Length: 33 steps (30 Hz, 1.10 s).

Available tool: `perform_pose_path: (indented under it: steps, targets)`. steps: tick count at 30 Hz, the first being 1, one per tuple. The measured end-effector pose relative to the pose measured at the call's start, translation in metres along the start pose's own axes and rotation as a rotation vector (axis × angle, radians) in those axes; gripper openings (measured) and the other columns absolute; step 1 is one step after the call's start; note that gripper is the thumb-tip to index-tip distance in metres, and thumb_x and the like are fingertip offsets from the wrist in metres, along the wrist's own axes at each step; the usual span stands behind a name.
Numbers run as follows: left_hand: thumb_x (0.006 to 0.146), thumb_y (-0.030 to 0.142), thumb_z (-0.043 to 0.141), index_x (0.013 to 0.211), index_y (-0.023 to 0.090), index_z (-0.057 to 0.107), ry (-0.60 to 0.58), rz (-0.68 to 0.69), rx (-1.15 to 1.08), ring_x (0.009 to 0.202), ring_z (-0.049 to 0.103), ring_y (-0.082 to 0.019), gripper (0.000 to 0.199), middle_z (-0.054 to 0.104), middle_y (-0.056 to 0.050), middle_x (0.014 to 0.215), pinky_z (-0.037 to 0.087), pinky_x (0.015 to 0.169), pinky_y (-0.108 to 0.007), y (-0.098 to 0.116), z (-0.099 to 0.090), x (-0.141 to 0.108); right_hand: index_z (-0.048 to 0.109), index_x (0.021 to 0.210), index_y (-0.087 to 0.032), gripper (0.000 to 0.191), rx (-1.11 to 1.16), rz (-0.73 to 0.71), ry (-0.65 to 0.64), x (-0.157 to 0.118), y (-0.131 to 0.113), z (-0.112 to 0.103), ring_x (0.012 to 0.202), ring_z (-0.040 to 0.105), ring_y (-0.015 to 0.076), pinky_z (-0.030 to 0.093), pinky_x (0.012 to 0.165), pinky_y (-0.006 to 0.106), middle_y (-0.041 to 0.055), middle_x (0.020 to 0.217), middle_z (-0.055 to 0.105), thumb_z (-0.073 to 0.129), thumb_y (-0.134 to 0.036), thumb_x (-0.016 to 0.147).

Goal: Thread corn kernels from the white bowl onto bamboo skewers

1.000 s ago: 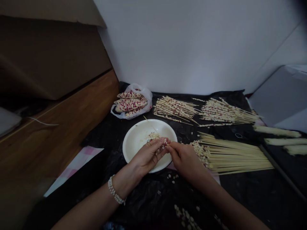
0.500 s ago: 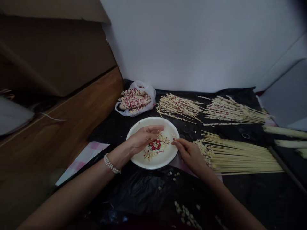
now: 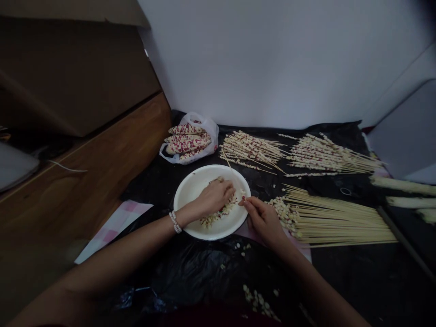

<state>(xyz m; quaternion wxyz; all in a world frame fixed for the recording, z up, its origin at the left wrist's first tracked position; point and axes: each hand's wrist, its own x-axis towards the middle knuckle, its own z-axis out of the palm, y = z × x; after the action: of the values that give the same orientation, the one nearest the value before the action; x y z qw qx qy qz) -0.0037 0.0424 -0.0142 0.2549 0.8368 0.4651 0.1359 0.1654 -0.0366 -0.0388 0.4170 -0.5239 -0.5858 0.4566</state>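
Note:
My left hand point(image 3: 217, 196) reaches palm down into a white bowl point(image 3: 182, 218), its fingers curled onto loose corn kernels point(image 3: 211, 221). The fingertips are partly hidden behind the hand. At the bowl's right rim my right hand point(image 3: 264, 215) is closed in a pinch on a thin wooden skewer point(image 3: 229, 164). That skewer slants up and left over the bowl, with a few kernels on it near my fingers. Red patterning on the bowl's bottom is mostly covered by my left hand.
Behind the bowl lie a plastic bag of speckled corn cobs point(image 3: 187, 140) and two bundles of kernel-threaded skewers point(image 3: 250, 147). To the right are bare skewers point(image 3: 344, 222), a kernel pile point(image 3: 282, 211) and stripped cobs point(image 3: 405, 186). Scattered kernels point(image 3: 259, 302) lie on black plastic sheeting point(image 3: 204, 272).
My left hand has turned from palm sideways above the bowl to palm down, and its fingers have lowered into the kernels. My right hand keeps its pinch on the skewer. The view has shifted slightly.

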Motion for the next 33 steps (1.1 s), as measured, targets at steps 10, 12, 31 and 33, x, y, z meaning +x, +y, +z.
perform_pose_path:
  steps: [10, 12, 31, 33]
  targets:
    - [0.086, 0.025, 0.042, 0.105, 0.015, 0.053, -0.259, 0.073, -0.188, 0.084, 0.054, -0.023, 0.024, 0.058, -0.011, 0.097, 0.038, 0.082, -0.04, 0.023, 0.014, -0.023, 0.062, 0.092, -0.018, 0.034, 0.057, 0.064, 0.007, 0.001, -0.005, -0.001, 0.04, 0.045, 0.0112, 0.032, 0.041, 0.023, -0.0063, 0.044, 0.049, 0.045, -0.047, 0.087]
    - [0.082, 0.022, 0.048, 0.09, 0.016, 0.057, -0.313, 0.024, -0.286, 0.073, 0.052, -0.019, 0.013, 0.058, -0.005, 0.08, 0.039, 0.076, -0.037, 0.02, 0.01, -0.022, 0.062, 0.092, -0.018, 0.034, 0.058, 0.083, 0.007, 0.0, -0.006, -0.005, 0.04, 0.045, 0.0108, 0.033, 0.041, 0.023, -0.0061, 0.045, 0.049, 0.046, -0.048, 0.086]
    - [0.077, 0.019, 0.049, 0.067, 0.016, 0.048, -0.236, -0.419, -1.651, 0.042, 0.022, -0.004, 0.01, 0.035, 0.003, 0.059, 0.017, 0.032, -0.013, 0.015, -0.035, -0.015, 0.068, 0.093, -0.021, 0.027, -0.475, -0.155, -0.07, -0.006, -0.024, -0.077, 0.068, 0.06, 0.0154, 0.044, 0.063, 0.028, 0.0036, 0.076, 0.067, 0.045, -0.036, 0.089]
    - [0.075, 0.017, 0.051, 0.069, 0.016, 0.051, -0.21, -0.408, -1.673, 0.042, 0.022, -0.004, 0.006, 0.036, 0.003, 0.059, 0.017, 0.032, -0.014, 0.018, -0.034, -0.016, 0.069, 0.096, -0.021, 0.028, -0.549, -0.191, -0.049, -0.007, -0.024, -0.078, 0.07, 0.06, 0.0158, 0.044, 0.064, 0.028, 0.004, 0.078, 0.068, 0.044, -0.033, 0.089]
